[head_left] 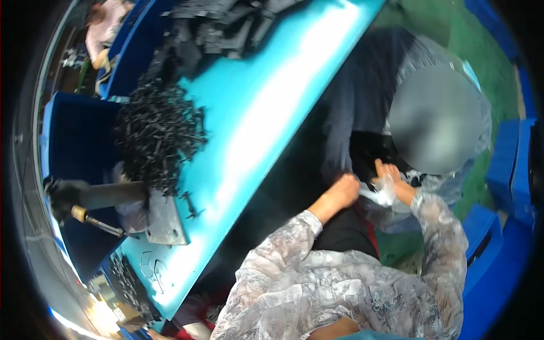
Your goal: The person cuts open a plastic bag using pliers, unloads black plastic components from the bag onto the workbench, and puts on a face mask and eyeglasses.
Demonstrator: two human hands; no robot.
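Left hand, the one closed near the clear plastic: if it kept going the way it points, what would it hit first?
Probably the dark fabric just beyond it. The left hand points up and away, with the right hand and clear plastic bag beside it rather than ahead. Depth is hard to judge here.

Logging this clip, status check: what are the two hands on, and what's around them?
Left hand and right hand both gripping a clear plastic bag beside the turquoise table. Pile of black parts sits untouched on the table. Another person close ahead.

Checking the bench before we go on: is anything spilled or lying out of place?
A few black plastic parts lie loose on the turquoise table, apart from the big pile. Both hands grip a clear bag.
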